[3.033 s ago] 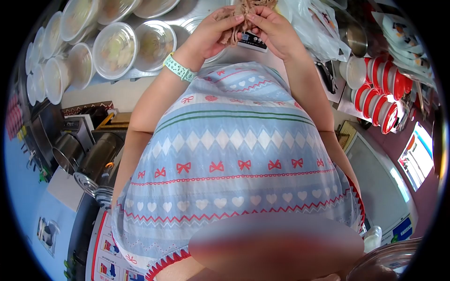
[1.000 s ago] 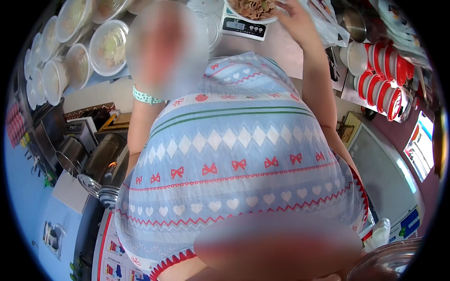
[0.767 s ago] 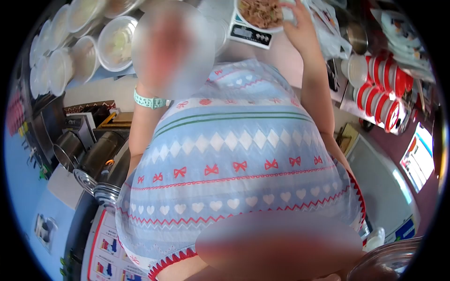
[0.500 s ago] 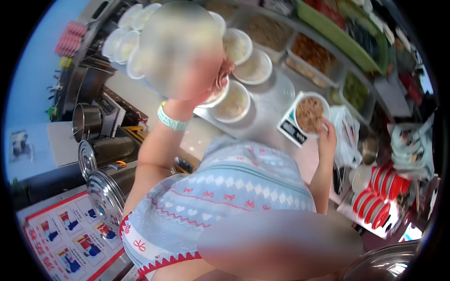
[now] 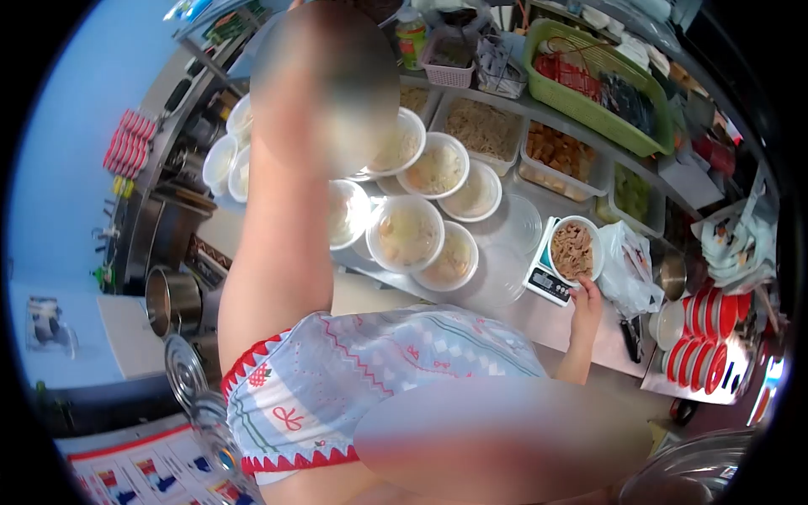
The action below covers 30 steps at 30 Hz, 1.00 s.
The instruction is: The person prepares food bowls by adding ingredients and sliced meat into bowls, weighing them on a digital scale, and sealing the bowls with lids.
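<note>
My right hand (image 5: 585, 296) pinches the near rim of a white round bowl (image 5: 599, 252) with brown meat pieces (image 5: 572, 249) in it. The bowl rests on a small digital scale (image 5: 551, 284). My left arm (image 5: 284, 219) stretches up towards the shelf at the back; a blurred patch covers most of that hand, so its fingers and anything in them are hidden. Beside and beneath this arm stand several lidded white tubs with pale contents, among them a stacked tub (image 5: 406, 234) at the front and another tub (image 5: 433, 166) behind it.
Loose clear lids (image 5: 497, 276) lie left of the scale. A plastic bag (image 5: 629, 268) and a black-handled knife (image 5: 631, 339) are at the right. Food trays (image 5: 560, 160) line the back, below a green basket (image 5: 602, 84). Red-and-white bowls (image 5: 697, 366) are stacked far right.
My left hand has moved from the tubs up towards the back shelf, its arm now stretched out. My right hand stays at the meat bowl's rim. The view has shifted.
</note>
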### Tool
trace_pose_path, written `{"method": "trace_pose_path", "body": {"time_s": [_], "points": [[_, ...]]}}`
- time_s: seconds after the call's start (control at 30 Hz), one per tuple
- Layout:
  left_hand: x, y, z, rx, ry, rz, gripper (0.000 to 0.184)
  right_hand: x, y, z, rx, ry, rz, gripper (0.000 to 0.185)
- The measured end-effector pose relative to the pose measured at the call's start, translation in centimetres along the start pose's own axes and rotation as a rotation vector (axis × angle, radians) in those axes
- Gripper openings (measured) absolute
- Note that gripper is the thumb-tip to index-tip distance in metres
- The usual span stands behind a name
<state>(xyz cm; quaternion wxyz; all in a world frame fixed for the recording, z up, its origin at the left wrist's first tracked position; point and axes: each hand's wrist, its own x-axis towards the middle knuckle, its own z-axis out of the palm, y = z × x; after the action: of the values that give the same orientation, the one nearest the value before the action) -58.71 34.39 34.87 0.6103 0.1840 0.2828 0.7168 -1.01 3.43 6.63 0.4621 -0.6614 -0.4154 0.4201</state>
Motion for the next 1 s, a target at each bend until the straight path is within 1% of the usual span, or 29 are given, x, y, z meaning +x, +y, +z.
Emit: {"method": "trace_pose_path", "body": {"time_s": [0.03, 0.07, 0.1, 0.13, 0.17, 0.2, 0.23, 0.27, 0.33, 0.37, 0.4, 0.43, 0.47, 0.53, 0.57, 0.6, 0.63, 0.67, 0.7, 0.77, 0.83, 0.87, 0.93, 0.97, 1.0], "points": [[3.0, 0.5, -1.9, 0.082, 0.102, 0.079, 0.044, -0.8, 0.4, -0.1, 0.004, 0.02, 0.017, 0.028], [5.6, 0.9, -3.8, 0.163, 0.202, 0.155, 0.071, -1.5, 0.8, -0.4, 0.005, 0.042, 0.036, 0.027], [8.0, 2.5, -6.4, 0.279, 0.198, 0.216, 0.077, -2.4, 1.0, -0.4, 0.03, 0.088, 0.043, 0.026], [7.5, 2.2, -6.1, 0.4, 0.187, 0.262, 0.083, -3.0, 1.6, -0.9, 0.041, 0.094, 0.05, 0.026], [6.5, 1.3, -6.3, 0.506, 0.18, 0.329, 0.081, -3.4, 2.3, -1.5, 0.053, 0.122, 0.064, 0.026], [1.8, 0.1, -3.3, 0.607, 0.152, 0.379, 0.079, -3.8, 3.1, -1.8, 0.11, 0.151, 0.017, 0.026], [0.8, 0.3, -2.9, 0.572, 0.146, 0.176, 0.073, -4.3, 4.2, -2.4, 0.11, 0.17, 0.031, 0.027], [0.0, 0.4, -2.3, 0.544, 0.144, -0.027, 0.068, -5.3, 4.3, -3.0, 0.026, 0.203, 0.093, 0.027], [12.8, 5.4, -11.1, 0.422, -0.079, 0.125, 0.044, -6.8, 0.4, -1.6, 0.192, 0.376, 0.081, 0.026], [16.5, 7.4, -14.6, 0.35, -0.183, 0.111, 0.03, -6.6, 0.5, -1.4, 0.304, 0.393, 0.063, 0.028], [12.5, 5.5, -12.5, 0.227, -0.17, 0.052, 0.019, -6.0, 1.5, -1.7, 0.294, 0.422, 0.063, 0.027], [8.0, 3.6, -10.0, 0.109, -0.15, -0.004, 0.017, -5.8, 2.3, -1.8, 0.286, 0.442, 0.063, 0.026], [9.5, 3.2, -12.8, -0.029, -0.825, -0.337, 0.023, -6.0, 2.0, -1.6, 0.284, 0.469, 0.07, 0.026], [-3.2, -3.4, -6.0, 0.161, -0.847, -0.247, 0.033, -5.5, 0.7, -1.3, 0.464, 0.42, 0.174, 0.026], [-10.3, -7.2, -0.6, 0.338, -0.472, -0.106, 0.039, -5.0, 1.0, -1.1, 0.461, 0.428, 0.17, 0.026], [-17.4, -10.9, 4.8, 0.517, -0.08, -0.029, 0.046, -4.1, 2.1, -0.7, 0.489, 0.387, 0.206, 0.025], [-16.3, -11.3, 1.8, 0.553, -0.204, -0.02, 0.049, -2.6, 2.9, -0.9, 0.515, 0.345, 0.226, 0.025], [-15.2, -11.7, -1.2, 0.583, -0.327, -0.007, 0.052, -1.4, 3.8, -1.0, 0.459, 0.337, 0.225, 0.024], [-13.2, -11.4, -5.7, 0.38, -0.73, -0.217, 0.053, -0.4, 4.6, -1.0, 0.403, 0.331, 0.217, 0.025], [-14.1, -13.2, -8.5, 0.391, -0.897, -0.342, 0.049, 1.8, 5.1, -1.4, 0.4, 0.285, 0.38, 0.031], [-21.4, -19.1, -3.2, 0.743, -0.633, -0.151, 0.038, 2.9, 2.1, -0.7, 0.496, 0.395, 0.53, 0.029], [-25.0, -21.8, -0.1, 0.892, -0.599, -0.051, 0.032, 4.4, 1.9, -1.1, 0.488, 0.385, 0.512, 0.029], [-26.1, -27.6, 0.0, 1.099, -0.721, -0.033, 0.021, 5.2, 4.5, -1.4, 0.263, 0.24, 0.397, 0.03], [-26.2, -31.3, -0.8, 1.197, -0.742, 0.041, 0.018, 6.5, 6.8, -2.0, -0.157, 0.375, 0.049, 0.033], [-27.6, -34.0, 1.3, 1.321, -0.752, 0.195, 0.02, 7.8, 9.6, -2.3, -0.547, 0.455, -0.327, 0.036]]}}
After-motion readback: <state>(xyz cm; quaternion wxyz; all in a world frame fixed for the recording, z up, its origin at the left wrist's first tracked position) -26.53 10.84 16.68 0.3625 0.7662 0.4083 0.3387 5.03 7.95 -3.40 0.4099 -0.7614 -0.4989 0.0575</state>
